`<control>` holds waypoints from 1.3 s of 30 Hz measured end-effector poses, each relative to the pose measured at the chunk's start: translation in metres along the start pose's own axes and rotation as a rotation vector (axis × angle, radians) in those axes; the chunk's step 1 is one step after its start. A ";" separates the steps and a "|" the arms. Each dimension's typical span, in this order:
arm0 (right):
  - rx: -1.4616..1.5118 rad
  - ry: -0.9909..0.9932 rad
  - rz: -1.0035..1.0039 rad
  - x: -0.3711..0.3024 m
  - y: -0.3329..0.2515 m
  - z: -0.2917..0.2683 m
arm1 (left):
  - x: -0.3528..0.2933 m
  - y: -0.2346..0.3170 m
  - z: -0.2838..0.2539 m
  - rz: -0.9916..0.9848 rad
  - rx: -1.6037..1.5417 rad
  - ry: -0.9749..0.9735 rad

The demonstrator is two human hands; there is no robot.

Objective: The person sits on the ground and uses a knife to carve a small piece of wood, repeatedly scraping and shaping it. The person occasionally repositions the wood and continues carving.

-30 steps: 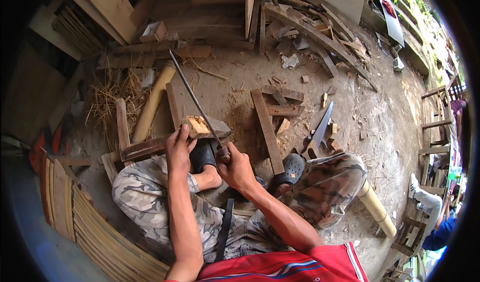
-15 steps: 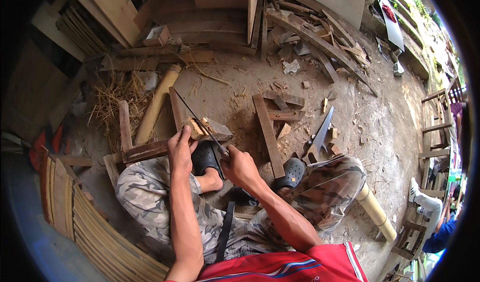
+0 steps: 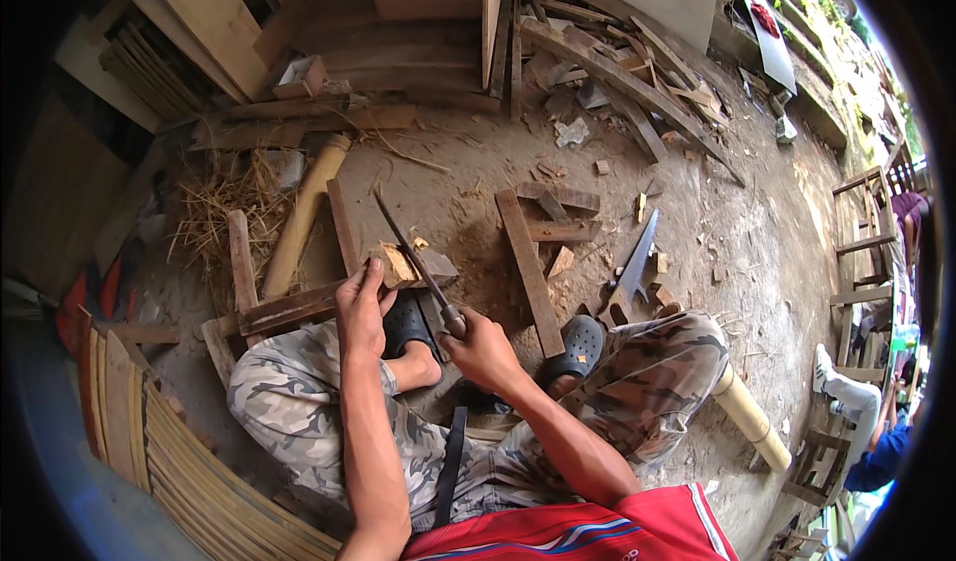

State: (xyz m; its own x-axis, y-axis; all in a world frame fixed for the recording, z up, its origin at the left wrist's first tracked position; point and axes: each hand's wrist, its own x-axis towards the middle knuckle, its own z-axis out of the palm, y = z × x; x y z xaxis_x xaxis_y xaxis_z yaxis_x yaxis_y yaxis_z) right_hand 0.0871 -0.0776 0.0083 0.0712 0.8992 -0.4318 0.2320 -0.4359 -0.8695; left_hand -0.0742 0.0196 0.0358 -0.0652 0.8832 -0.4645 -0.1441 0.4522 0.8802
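My left hand [image 3: 360, 314] is closed on a small pale piece of wood [image 3: 398, 266], freshly cut on its upper face. My right hand [image 3: 484, 348] grips the handle of a long, narrow knife [image 3: 406, 246]. Its blade slants up and left across the wood's right side; whether the edge touches it I cannot tell. Just beyond lies a greyish wooden block [image 3: 439, 266], partly behind the blade. A pale shaving [image 3: 420, 243] shows beside the blade. My feet, in dark clogs [image 3: 576, 350], are on either side of the hands.
Joined wooden frame pieces [image 3: 289, 310] stand at the left, with a bamboo pole [image 3: 307, 213] and straw [image 3: 224, 208]. A handsaw [image 3: 631, 274] lies right, near a dark wooden frame [image 3: 528, 262]. Scrap lumber [image 3: 637, 83] is piled behind. Another person's leg [image 3: 846, 392] shows far right.
The right hand has moved slightly down and right with the knife, and the blade has turned to show more of its flat side. My left hand keeps its hold on the wood.
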 end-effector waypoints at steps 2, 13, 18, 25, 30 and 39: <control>0.085 0.025 0.025 -0.003 -0.003 -0.003 | -0.002 -0.002 0.000 0.005 -0.009 0.003; -0.137 0.148 -0.195 -0.007 -0.010 0.002 | -0.005 0.001 -0.007 0.046 0.000 0.036; -0.195 0.063 -0.073 -0.010 -0.008 0.005 | -0.007 -0.001 -0.010 0.051 -0.031 0.032; 0.636 -0.184 0.368 -0.011 -0.018 -0.009 | -0.013 -0.001 -0.016 0.037 0.066 0.093; 0.332 0.088 0.278 -0.005 -0.015 -0.028 | -0.008 -0.010 -0.042 0.046 0.034 0.118; -0.165 0.035 -0.108 -0.023 -0.009 0.000 | -0.009 -0.007 -0.042 0.056 0.007 0.098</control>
State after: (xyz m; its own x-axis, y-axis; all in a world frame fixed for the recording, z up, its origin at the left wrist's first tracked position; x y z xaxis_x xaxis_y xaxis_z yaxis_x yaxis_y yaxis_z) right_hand 0.0835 -0.0943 0.0257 0.0707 0.9423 -0.3272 0.3960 -0.3276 -0.8579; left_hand -0.1144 0.0029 0.0299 -0.1696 0.8908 -0.4215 -0.1308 0.4036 0.9056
